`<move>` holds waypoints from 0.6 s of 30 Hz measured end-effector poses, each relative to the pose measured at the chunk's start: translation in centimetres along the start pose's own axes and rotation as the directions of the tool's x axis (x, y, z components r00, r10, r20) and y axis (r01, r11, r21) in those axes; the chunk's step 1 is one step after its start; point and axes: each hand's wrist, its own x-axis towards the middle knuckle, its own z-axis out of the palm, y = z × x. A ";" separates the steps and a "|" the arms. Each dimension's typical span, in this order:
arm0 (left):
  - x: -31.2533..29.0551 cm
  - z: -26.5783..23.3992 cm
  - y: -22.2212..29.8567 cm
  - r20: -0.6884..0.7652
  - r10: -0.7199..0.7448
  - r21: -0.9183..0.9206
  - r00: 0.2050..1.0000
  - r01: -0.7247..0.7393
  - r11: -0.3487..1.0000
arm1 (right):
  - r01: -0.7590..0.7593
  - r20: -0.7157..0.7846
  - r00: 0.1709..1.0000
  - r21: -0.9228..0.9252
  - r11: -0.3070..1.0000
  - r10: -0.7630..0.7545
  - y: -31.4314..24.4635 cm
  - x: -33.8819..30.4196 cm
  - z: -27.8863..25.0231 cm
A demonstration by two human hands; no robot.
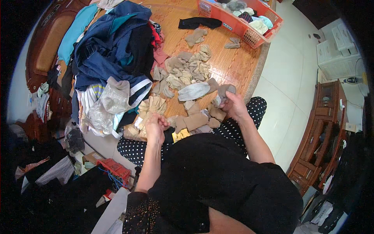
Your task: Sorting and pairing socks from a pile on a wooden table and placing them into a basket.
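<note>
My right hand [234, 106] pinches a grey-brown sock [226, 90] above the right side of the sock pile. Closer to me on the left, my left hand [156, 124] has its fingers curled in; whether anything is inside them is hidden. A bunched beige sock [152, 104] lies just beyond that hand. Between and past my hands spread several crumpled beige and tan socks [183, 74], with a light grey sock [194, 91] among them. Tan socks [194, 121] are heaped near my lap.
A big heap of clothes, with a navy garment [97, 50] on top, stands at the left. Clothing fills a coral plastic basket [251, 33] at the far right. A black sock [199, 22] lies beside it on the wooden surface [230, 62]. A wooden cabinet [315, 136] is farther right.
</note>
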 end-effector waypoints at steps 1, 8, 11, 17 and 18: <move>0.1 -0.1 0.1 0.018 0.015 0.060 1.000 -0.016 0.998 | 0.034 -0.040 0.998 -0.287 0.957 -0.048 -0.5 0.5 -0.8; -0.3 -2.5 1.0 -0.062 0.007 0.109 0.998 0.000 0.994 | 0.024 0.086 0.945 -0.980 -0.196 -0.314 -3.0 2.5 -4.1; -0.3 -2.5 0.9 -0.099 0.022 0.175 0.995 -0.004 0.985 | 0.133 0.235 0.923 -0.938 -0.320 -0.304 -0.8 3.3 -6.2; 0.4 -3.4 -0.2 -0.073 0.151 0.420 0.986 -0.107 0.901 | 0.296 0.379 0.899 -0.895 -0.334 -0.218 3.5 2.6 -5.8; 0.7 -3.6 -0.5 -0.074 0.156 0.419 0.985 -0.111 0.901 | 0.301 0.384 0.897 -0.893 -0.334 -0.218 4.0 2.3 -5.7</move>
